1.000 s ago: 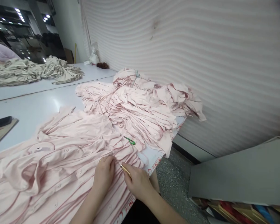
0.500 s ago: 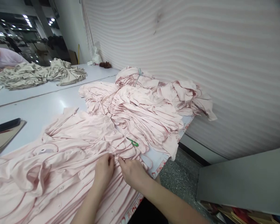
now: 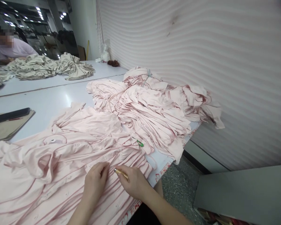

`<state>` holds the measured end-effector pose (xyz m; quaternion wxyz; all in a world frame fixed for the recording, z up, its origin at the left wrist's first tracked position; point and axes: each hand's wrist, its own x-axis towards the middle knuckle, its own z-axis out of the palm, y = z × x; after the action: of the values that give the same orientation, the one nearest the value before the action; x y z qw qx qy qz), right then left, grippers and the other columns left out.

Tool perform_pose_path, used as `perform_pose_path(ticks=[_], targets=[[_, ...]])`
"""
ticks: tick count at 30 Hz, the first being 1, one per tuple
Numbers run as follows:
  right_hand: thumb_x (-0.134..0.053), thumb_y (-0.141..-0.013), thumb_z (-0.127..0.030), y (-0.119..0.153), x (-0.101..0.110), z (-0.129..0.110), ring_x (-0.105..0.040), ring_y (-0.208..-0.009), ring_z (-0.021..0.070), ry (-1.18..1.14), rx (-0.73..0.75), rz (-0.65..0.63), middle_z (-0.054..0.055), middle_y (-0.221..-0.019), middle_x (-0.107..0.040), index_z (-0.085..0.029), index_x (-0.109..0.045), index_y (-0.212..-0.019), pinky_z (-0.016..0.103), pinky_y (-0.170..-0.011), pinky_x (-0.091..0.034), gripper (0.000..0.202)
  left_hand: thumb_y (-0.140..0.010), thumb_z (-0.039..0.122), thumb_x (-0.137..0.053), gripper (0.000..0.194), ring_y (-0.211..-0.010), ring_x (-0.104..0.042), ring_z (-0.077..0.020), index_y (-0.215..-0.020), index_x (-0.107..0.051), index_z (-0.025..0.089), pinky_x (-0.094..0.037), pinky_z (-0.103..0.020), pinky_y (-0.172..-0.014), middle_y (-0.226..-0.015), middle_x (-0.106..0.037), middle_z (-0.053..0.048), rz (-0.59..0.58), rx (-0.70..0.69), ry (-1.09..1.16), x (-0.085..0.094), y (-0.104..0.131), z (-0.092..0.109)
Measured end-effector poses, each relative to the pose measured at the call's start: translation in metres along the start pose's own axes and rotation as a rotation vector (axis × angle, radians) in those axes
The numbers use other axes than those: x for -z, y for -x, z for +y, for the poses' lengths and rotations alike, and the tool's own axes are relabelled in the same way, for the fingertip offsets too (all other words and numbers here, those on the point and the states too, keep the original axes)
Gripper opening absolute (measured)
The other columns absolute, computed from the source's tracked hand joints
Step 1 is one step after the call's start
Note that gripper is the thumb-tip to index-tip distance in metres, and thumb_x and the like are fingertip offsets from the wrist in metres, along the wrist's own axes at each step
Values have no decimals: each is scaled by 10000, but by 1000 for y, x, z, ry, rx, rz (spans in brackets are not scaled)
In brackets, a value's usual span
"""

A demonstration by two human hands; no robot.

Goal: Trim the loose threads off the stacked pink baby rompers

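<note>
Pink garments with darker piping and snap-like buttons [image 3: 67,175] lie in overlapping layers on the table under both hands. My left hand [image 3: 96,178] rests on the front layers, its fingers closed in a pinch on the cloth of a pink garment. In my right hand [image 3: 134,182] is a short, thin tool with a yellowish-brown handle [image 3: 121,173] and a metal end, pointing left towards my left fingers. The fist hides the rest of it. Small green-handled thread snips [image 3: 140,143] lie on the cloth just beyond my hands.
More pink garments [image 3: 152,115] are heaped behind, with a tied bundle [image 3: 137,75] against the padded wall [image 3: 189,47]. A phone [image 3: 12,115] lies on brown paper [image 3: 4,129] at left. Across the table [image 3: 51,90], a person [image 3: 21,47] leans over grey-green cloth [image 3: 35,67].
My hands have moved apart and slightly nearer to me. The brown-handled tool now shows in my right hand. The view has shifted, and the person at the far left has risen a little.
</note>
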<state>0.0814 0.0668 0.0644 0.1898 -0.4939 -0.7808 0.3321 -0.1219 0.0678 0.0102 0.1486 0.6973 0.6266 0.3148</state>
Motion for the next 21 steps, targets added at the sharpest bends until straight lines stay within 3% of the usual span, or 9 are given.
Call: perform_pose_path(ticks=[4,10,16,19,21], targets=[[-465,-914,-200,-4,-7,-7,-705,-860,179,52,18,19,32,-966,-750,-230,-652,-1161,218,-746,-467,311,-901,334,-486,230,-857,-700,-179,-931,-694,242,-560,-295,-764,-914,-742,-9,27,-17,14,0,1,-5],[-441,-918,-194,-4,-10,-17,-704,-793,185,170,38,-15,27,-854,-734,-223,-636,-1058,226,-682,-459,242,-924,285,-488,176,-783,-680,-171,-943,-651,219,-536,-276,-690,-858,-722,-14,167,-113,-106,-9,8,-10],[-490,-864,-172,-7,-33,-36,-696,-749,262,464,-8,-78,135,-907,-711,-108,-490,-1343,309,-633,-494,483,-937,239,-432,216,-785,-633,-197,-970,-639,187,-507,-318,-737,-847,-688,-70,254,-128,-148,-21,12,-3],[-481,-851,-125,-11,-39,-39,-698,-780,279,525,-53,-115,183,-927,-703,-53,-459,-1367,332,-648,-511,521,-928,226,-449,197,-810,-649,-187,-964,-639,192,-509,-307,-771,-876,-706,-65,242,-156,-143,-21,16,0],[-481,-856,-130,-11,-36,-38,-700,-778,280,514,-45,-118,179,-920,-705,-53,-456,-1368,335,-643,-514,518,-925,265,-469,197,-827,-668,-188,-969,-647,196,-520,-311,-785,-903,-724,-60,227,-102,-112,-18,16,-1]])
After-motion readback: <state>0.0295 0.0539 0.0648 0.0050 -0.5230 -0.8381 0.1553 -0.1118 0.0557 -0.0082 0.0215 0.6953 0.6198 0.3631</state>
